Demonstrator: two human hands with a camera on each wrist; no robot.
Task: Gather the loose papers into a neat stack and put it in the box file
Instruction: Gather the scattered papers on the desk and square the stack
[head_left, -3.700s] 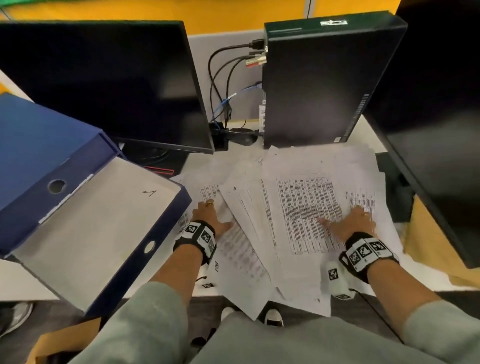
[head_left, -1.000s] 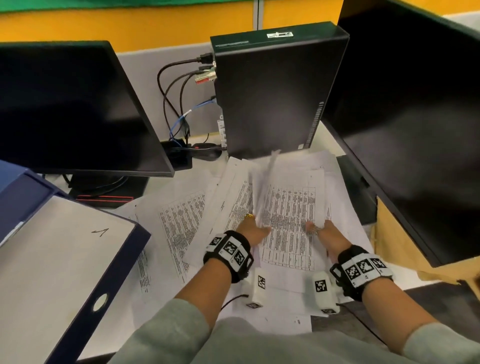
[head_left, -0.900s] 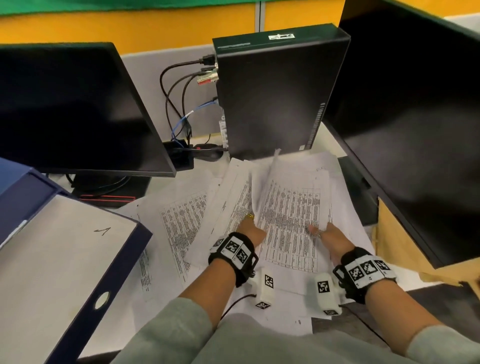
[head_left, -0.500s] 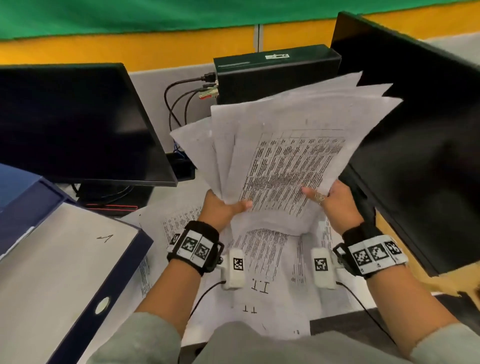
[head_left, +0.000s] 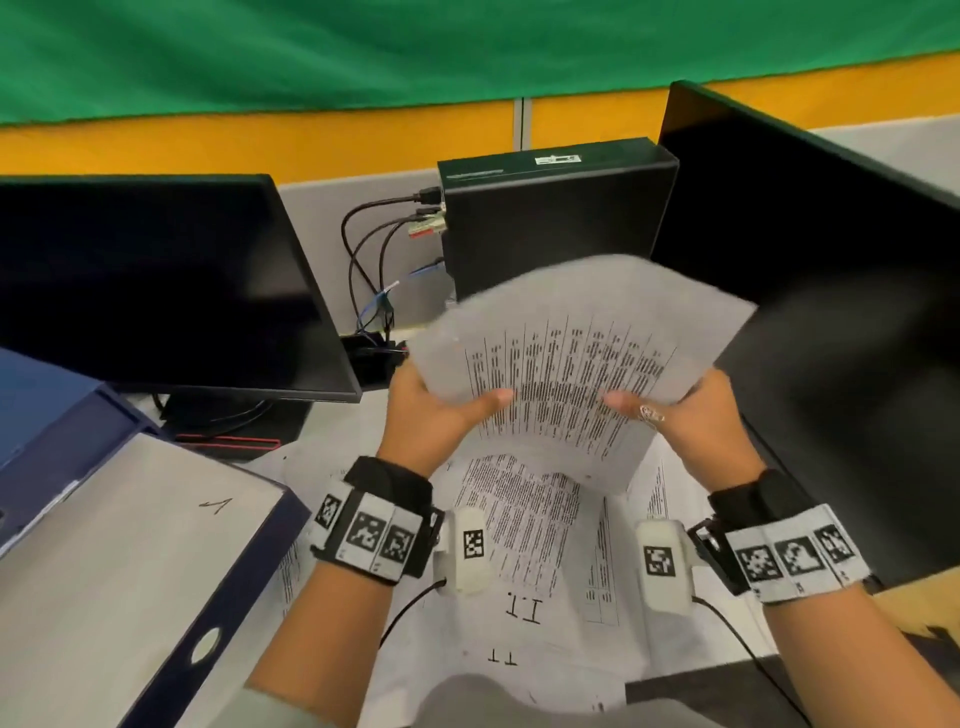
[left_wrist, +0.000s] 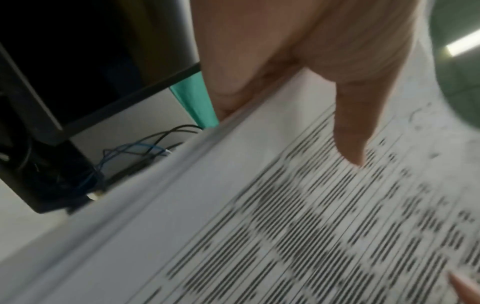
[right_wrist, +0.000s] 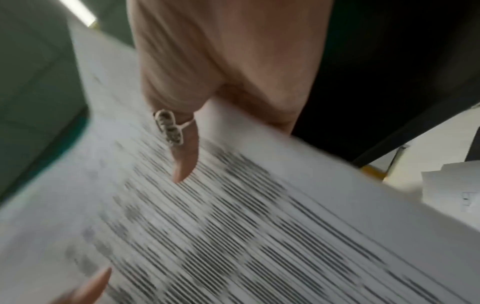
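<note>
Since 0.5 s ago the held papers (head_left: 571, 374) have dropped lower and squared up, less fanned. Left hand (head_left: 431, 410) and right hand (head_left: 696, 421) each pinch a side edge, thumb on the printed face, other fingers behind the sheets. More loose sheets (head_left: 524, 525) lie on the tabletop (head_left: 363, 421) below. Blue box file (head_left: 130, 561) open at left, w/ monitor (head_left: 145, 280) behind it.

Head view down over desk, wrist views close, sharing printed sheets (head_left: 566, 374)
</note>
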